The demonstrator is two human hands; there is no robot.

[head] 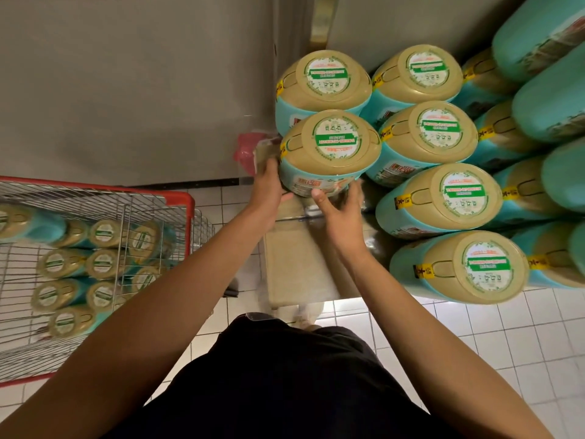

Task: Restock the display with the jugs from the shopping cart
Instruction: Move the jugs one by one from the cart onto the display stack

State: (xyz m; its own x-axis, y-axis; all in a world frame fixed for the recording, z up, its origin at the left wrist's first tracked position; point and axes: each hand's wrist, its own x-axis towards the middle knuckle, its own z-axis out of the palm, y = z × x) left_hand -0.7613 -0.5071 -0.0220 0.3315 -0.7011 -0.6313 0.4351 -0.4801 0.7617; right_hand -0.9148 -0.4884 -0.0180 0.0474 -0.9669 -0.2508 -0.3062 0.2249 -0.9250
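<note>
Jug point(329, 153) is up in both hands at the left end of the display point(443, 198). Its tan top faces up and its teal body hangs over the beige platform point(300, 267). It is not set down yet. It sits hard against the rear jug point(323, 80); whether they touch, I cannot tell.

Left hand point(267, 182) wraps the jug's left flank, fingers curled round the side, thumb underneath. Right hand point(340, 213) is spread, fingers fairly straight, cupping the lower near side. It looks more like propping than gripping. Its fingertips are blurred.

Risks, as I judge them:
- The body is round and smooth and looks heavy. If the right hand shifts, the left alone may not stop it rolling out.
- Neighbours are packed tight. A nudge on the way in could knock the row askew.
- This is an end slot, so set too far left it could overhang the platform and tip to the tiled floor point(506, 337).
- A pink object point(247, 150) sits just behind the left hand and could snag the fingers.

The shopping cart point(177, 198) holds many more jugs.
</note>
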